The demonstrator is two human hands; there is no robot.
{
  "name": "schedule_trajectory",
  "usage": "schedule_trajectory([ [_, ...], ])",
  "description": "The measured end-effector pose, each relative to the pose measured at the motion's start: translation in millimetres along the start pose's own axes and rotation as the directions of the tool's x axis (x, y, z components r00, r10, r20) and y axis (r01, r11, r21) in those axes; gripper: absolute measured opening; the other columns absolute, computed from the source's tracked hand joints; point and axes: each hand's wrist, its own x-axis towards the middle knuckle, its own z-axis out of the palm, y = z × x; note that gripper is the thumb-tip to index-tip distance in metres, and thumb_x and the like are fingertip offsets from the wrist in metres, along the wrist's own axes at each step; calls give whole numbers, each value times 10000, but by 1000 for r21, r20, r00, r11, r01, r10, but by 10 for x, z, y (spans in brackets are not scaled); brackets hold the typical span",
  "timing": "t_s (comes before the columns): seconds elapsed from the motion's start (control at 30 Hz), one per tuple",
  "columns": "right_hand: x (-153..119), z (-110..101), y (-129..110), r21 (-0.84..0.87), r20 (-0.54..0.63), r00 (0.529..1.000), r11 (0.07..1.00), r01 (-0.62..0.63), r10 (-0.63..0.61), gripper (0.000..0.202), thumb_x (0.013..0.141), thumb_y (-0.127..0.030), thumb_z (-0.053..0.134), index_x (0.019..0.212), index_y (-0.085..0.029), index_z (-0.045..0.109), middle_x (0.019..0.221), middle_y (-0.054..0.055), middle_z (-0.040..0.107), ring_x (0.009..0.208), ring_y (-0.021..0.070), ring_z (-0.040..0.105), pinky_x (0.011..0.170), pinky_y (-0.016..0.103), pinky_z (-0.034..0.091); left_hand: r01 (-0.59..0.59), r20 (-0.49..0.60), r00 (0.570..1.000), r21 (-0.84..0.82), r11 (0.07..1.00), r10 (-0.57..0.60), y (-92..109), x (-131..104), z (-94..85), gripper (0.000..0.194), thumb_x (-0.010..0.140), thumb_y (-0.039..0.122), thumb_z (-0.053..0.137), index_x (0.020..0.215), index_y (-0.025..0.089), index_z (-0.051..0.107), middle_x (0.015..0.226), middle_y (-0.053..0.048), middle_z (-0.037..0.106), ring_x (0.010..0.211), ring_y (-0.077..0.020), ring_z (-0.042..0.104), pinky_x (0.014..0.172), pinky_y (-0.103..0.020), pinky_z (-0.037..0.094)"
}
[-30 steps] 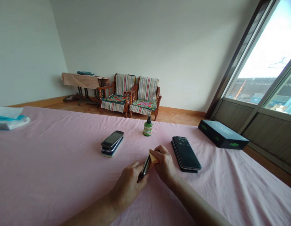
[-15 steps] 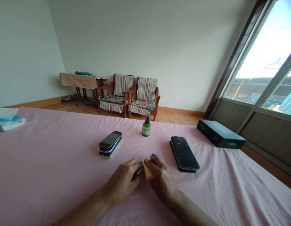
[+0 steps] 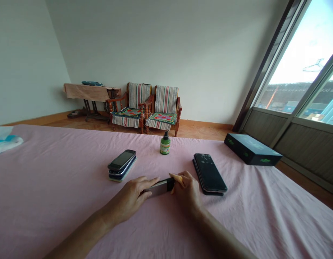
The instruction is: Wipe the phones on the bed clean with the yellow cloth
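Between my hands is a phone [image 3: 159, 187], its grey and black face tilted toward me. My left hand [image 3: 132, 196] grips its left end, fingers along the top edge and thumb at the lower edge. A yellow cloth [image 3: 177, 178] is pinched in my right hand [image 3: 187, 190], which presses it around the phone's right end. To the left lies a stack of phones [image 3: 122, 164], the top one with a dark screen. On the right is another stack of larger black phones [image 3: 210, 174]. A green spray bottle [image 3: 165, 144] stands upright beyond my hands.
A pink sheet [image 3: 61, 187] covers the surface. A flat black box [image 3: 252, 149] lies at the far right, and a pack of tissues [image 3: 7, 142] at the far left. Two wooden chairs [image 3: 162, 115] and a cloth-covered sewing table [image 3: 87, 92] stand by the wall.
The phone has turned from edge-on so its broad face shows. My left hand has shifted left along it, and my right hand with the cloth has moved to its right end.
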Motion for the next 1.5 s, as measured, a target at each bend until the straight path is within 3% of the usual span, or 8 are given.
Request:
schedule_trajectory([
  [0.07,-8,-17,-34,14,5,1000,1000,7,-7,328,717,6,480,796,-187,733,772,16,578,654,121,576,590,194,420,0,0,1000,3,1000,0,-4,8,0,502,858,114,498,1334,273,512,1195,-48,640,1081,-208,592,950,-336,450],
  [0.5,-15,-19,-118,-188,35,998,980,59,-53,300,689,62,504,737,-179,677,773,31,564,733,153,533,644,222,367,29,-6,1000,13,999,-29,-23,21,31,477,877,153,494,1340,265,508,1105,-54,658,997,-205,613,897,-329,473],
  [0.73,-50,-9,-71,-198,18,999,979,49,-46,285,719,44,518,549,-172,595,694,19,543,657,135,520,592,207,369,7,-66,998,19,1000,-5,-60,28,75,451,883,173,507,1326,259,524,1017,-48,666,932,-193,629,858,-317,498],
  [0.97,-118,-4,-172,-257,40,981,947,191,-187,321,794,14,497,970,-197,662,874,57,552,820,186,507,712,259,396,-33,-82,996,10,999,33,-17,13,79,445,870,142,501,1296,257,555,1194,-52,638,1093,-211,589,973,-360,460],
  [1.07,-133,12,-163,-259,68,964,929,265,-256,310,838,-33,486,1034,-214,644,891,56,553,818,188,504,709,268,391,-41,-61,997,-8,999,41,15,15,66,450,878,137,487,1308,257,543,1189,-54,642,1097,-212,589,975,-365,461],
  [1.17,-94,21,-107,-207,46,981,959,192,-187,315,794,-6,474,931,-216,666,858,41,543,787,171,508,680,250,380,-34,-67,997,-14,999,33,30,21,60,447,875,135,491,1303,249,549,1189,-55,644,1098,-213,591,972,-363,461],
  [1.33,-19,44,48,-151,-7,998,987,62,-64,251,684,16,478,542,-170,568,685,11,497,609,127,474,551,226,322,-33,-80,996,-4,999,33,27,7,68,431,878,146,503,1295,242,557,1141,-59,660,1045,-208,611,928,-345,480],
  [1.5,-29,39,80,-40,-30,999,999,11,-12,233,644,1,490,492,-169,542,633,-2,496,591,120,479,533,216,312,-45,-107,993,-3,999,45,16,-21,100,423,888,148,497,1294,250,555,1085,-52,657,997,-196,616,901,-326,486],
])
